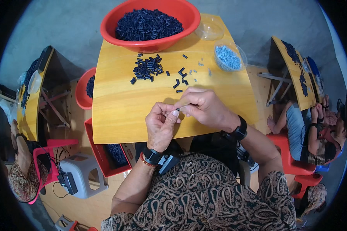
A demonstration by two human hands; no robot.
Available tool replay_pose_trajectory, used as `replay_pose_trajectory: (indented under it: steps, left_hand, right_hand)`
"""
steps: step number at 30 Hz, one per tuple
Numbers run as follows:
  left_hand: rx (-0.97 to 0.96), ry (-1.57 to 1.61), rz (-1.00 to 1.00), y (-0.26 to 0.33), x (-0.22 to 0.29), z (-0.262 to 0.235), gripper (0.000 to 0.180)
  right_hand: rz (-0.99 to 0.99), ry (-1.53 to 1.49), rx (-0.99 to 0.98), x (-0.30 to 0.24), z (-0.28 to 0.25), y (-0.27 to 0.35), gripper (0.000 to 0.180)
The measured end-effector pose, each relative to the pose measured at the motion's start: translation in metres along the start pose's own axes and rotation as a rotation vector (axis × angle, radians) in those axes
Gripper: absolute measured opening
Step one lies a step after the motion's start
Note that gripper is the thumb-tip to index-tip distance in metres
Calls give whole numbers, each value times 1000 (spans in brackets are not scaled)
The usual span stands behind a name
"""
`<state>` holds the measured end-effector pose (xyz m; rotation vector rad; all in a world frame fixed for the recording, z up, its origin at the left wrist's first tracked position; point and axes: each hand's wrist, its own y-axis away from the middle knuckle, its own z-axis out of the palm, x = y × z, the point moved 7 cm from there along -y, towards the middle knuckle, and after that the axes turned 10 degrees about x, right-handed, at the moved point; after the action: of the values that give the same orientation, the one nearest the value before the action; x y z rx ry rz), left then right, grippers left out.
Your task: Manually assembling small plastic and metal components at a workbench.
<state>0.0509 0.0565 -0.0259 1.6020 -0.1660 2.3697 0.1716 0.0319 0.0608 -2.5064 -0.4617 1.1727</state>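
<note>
Over the near edge of the yellow table, my two hands meet at the fingertips. My left hand pinches a small black plastic part between thumb and fingers; only its end shows. Closed above that part, my right hand has its thumb and fingertip pressed together; what they hold, if anything, is too small to make out. Just beyond the hands lie several loose black parts, and to their left a heap of the same black parts. A few tiny silvery pins are scattered to the right.
A big red basin full of black parts stands at the far edge. A clear tub of small silvery-blue pins is at the far right, near a clear lid. Red containers stand left of the table. Other people sit at side tables.
</note>
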Motion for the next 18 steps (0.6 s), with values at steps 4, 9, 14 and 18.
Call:
replay_pose_trajectory:
  steps: [4, 9, 14, 18]
  left_hand:
    - [-27, 20, 5, 1, -1, 1, 9]
    - [-30, 56, -11, 2, 1, 2, 9]
    - [-42, 7, 3, 3, -3, 1, 9]
    - [-49, -42, 0, 4, 0, 4, 8]
  right_hand:
    - [530, -503, 150, 31, 12, 25, 9]
    - [393, -339, 180, 25, 7, 24, 7]
    - [143, -131, 204, 9, 5, 23, 7]
    - [176, -228, 200, 17, 1, 21, 9]
